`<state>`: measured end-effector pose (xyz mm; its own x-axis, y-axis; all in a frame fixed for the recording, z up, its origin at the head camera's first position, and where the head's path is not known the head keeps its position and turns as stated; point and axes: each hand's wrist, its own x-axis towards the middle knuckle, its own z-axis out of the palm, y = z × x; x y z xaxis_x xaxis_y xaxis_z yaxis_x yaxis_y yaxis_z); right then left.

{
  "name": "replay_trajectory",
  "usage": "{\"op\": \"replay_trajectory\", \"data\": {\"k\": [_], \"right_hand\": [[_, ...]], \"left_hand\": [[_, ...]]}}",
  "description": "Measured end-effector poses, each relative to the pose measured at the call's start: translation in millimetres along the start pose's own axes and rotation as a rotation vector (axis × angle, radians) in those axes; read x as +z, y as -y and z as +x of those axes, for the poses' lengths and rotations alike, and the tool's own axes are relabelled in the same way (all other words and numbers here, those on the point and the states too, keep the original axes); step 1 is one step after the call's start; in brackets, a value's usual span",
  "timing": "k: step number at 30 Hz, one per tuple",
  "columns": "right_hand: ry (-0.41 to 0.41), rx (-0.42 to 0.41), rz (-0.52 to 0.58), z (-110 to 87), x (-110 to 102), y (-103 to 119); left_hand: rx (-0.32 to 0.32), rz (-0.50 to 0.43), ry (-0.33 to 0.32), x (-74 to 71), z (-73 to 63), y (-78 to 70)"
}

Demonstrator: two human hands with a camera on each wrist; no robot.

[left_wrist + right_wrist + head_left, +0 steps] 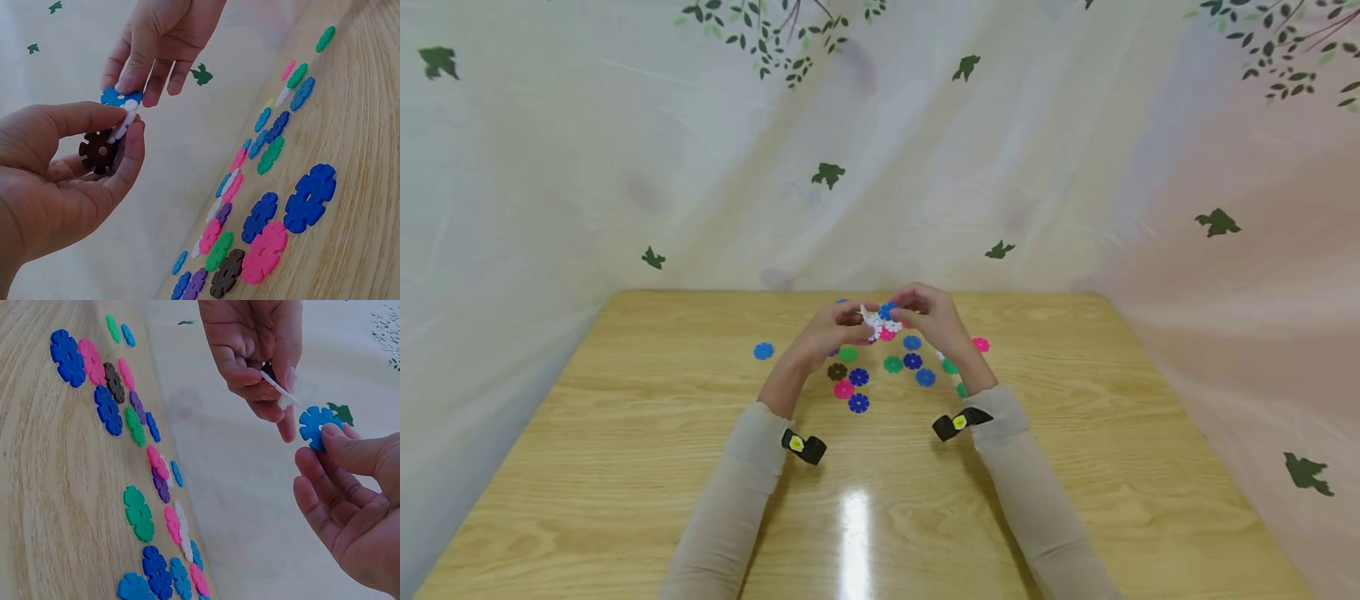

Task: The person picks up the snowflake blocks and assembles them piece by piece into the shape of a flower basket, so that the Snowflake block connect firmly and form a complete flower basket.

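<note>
Over the table's far part, my left hand [826, 336] pinches a white notched snap disc [127, 120] between thumb and fingers. A brown notched disc [99, 152] sits against the white one inside the same hand; whether the two are joined cannot be told. My right hand [936, 318] pinches a blue notched disc [317, 427] between thumb and fingertips. The blue disc is held close to the white disc's edge, and I cannot tell whether they touch. The right hand's other fingers are spread loosely in the left wrist view.
Below the hands, many loose notched discs lie scattered on the wooden table [625, 467]: dark blue [859, 403], pink [844, 389], green [892, 364], brown [837, 372] and others. One blue disc [763, 351] lies apart on the left. A patterned cloth [910, 167] hangs behind.
</note>
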<state>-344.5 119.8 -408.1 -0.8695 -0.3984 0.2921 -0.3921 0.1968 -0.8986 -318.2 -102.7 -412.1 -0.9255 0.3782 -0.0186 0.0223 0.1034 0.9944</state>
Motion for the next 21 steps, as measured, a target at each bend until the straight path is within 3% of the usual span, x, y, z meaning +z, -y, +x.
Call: {"op": "replay_trajectory", "data": {"k": [11,21], "right_hand": [[0.025,-0.071,-0.029,-0.5,2.8,3.7],[-0.049,-0.083,-0.023,-2.1,11.0,7.8]], "left_hand": [[0.018,0.015,0.039,4.0,1.1,-1.9],[-0.001,-0.030,-0.037,8.6,0.7,-2.4]]}}
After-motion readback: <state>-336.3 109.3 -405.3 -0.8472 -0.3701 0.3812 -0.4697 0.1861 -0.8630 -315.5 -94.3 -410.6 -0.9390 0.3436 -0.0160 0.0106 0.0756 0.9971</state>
